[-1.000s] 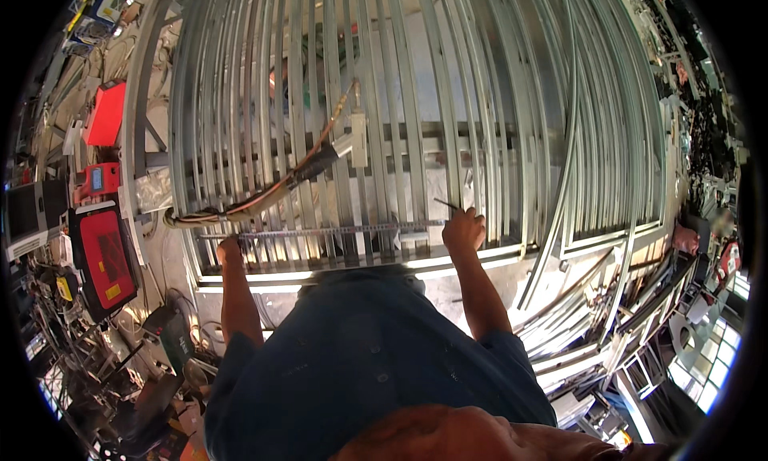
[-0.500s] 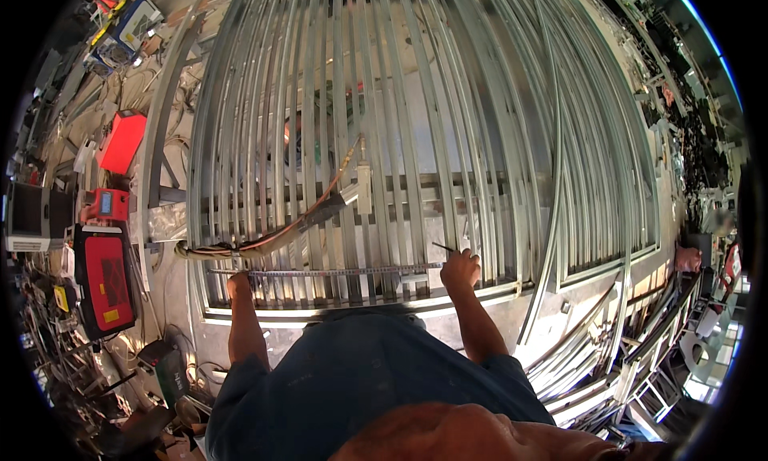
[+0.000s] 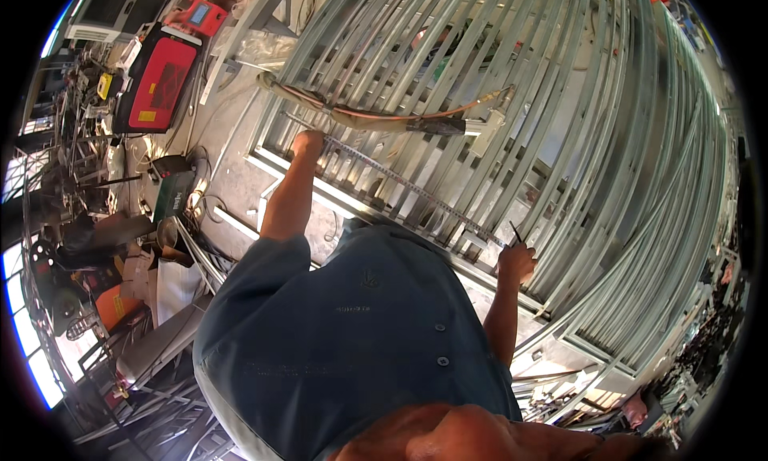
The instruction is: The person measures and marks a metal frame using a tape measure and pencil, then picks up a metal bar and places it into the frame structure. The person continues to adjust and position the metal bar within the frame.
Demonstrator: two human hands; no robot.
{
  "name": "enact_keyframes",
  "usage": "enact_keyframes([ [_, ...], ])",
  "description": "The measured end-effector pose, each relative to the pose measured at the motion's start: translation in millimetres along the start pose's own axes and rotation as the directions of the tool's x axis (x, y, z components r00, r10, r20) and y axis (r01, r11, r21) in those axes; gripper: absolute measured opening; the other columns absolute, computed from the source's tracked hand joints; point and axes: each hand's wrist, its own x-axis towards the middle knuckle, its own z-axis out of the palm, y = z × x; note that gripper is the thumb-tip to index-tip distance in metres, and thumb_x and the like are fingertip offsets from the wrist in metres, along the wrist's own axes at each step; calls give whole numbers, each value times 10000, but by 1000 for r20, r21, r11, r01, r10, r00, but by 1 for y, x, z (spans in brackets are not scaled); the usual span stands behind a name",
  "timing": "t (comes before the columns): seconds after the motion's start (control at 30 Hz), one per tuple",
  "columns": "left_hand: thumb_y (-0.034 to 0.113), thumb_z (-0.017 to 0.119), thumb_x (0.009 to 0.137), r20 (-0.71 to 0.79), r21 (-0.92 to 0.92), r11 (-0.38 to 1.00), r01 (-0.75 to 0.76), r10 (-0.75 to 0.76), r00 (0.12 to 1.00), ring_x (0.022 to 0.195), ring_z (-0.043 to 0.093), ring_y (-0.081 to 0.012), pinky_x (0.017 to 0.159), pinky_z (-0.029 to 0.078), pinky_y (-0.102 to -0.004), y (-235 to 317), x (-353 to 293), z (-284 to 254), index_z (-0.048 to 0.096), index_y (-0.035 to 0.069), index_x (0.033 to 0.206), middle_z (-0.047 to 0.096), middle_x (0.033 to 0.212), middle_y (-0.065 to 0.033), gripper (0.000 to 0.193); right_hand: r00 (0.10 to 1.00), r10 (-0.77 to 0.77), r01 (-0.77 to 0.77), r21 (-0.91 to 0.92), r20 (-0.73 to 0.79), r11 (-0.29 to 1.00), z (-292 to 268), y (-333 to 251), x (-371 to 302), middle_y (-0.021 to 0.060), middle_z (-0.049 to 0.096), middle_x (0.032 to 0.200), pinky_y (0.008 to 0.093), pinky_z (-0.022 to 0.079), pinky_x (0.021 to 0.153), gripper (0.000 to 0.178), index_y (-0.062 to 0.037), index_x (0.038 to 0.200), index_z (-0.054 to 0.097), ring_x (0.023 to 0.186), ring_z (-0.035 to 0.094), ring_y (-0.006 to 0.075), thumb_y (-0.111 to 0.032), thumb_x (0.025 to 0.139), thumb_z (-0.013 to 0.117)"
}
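One red-and-black case point(image 3: 162, 82) lies at left. Next, the left hand point(image 3: 307, 143) meets a measuring tape point(image 3: 415, 189) near its left end (finger grip hidden, so I cannot tell). The tape slants across metal bars point(image 3: 578, 213) to the right hand point(image 3: 517, 263), whose fingers close around a thin dark rod point(image 3: 515, 231).

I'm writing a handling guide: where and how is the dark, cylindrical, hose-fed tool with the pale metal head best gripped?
Probably around its dark cylindrical section, left of the pale blocky metal head, from above and the near side: it lies across the grey metal bars with its top uncovered, and the copper-coloured line arches past on the far side.
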Motion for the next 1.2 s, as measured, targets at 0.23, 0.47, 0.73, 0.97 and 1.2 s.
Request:
enact_keyframes([
  [0.23,368,579,893,37,247,941,-229,228,973,1118,683,-330,926,547,-441,-14,16,16,746,55,1107,707,1187,-182,414,1000,-7,7,12,-11,1000,3,1,4,194,597,1243,495,550,913,350,-60,1123,698,1128,600,446,-318,887,670],
  [0.47,275,608,896,2,179,937,-300,304,953,781,709,-286,650,549,-419,-23,26,30,704,87,866,734,880,-131,214,999,3,-3,-5,-35,1000,9,4,5,191,640,1182,490,563,870,367,-71,1091,704,1080,638,413,-382,898,678],
  [0.73,390,714,896,121,-611,791,37,47,992,529,519,-172,501,397,-381,-57,65,43,639,99,652,580,597,-37,387,998,-4,3,9,65,1000,3,4,19,193,609,1238,492,548,902,284,-55,1092,708,1180,568,447,-212,900,569],
  [0.97,165,734,889,164,-726,677,119,2,986,491,465,-133,431,342,-316,-37,36,25,668,62,784,596,648,-28,162,1000,-12,13,18,-21,1000,10,6,17,153,611,1101,461,599,757,226,-38,1006,716,1053,611,382,-199,878,623],
  [1.2,147,714,907,219,-731,669,134,44,975,466,431,-116,410,317,-297,-35,28,19,627,77,756,564,612,-15,188,999,2,-1,23,-48,1000,13,6,16,130,607,1075,433,595,749,196,-41,978,717,1035,608,366,-184,873,633],
])
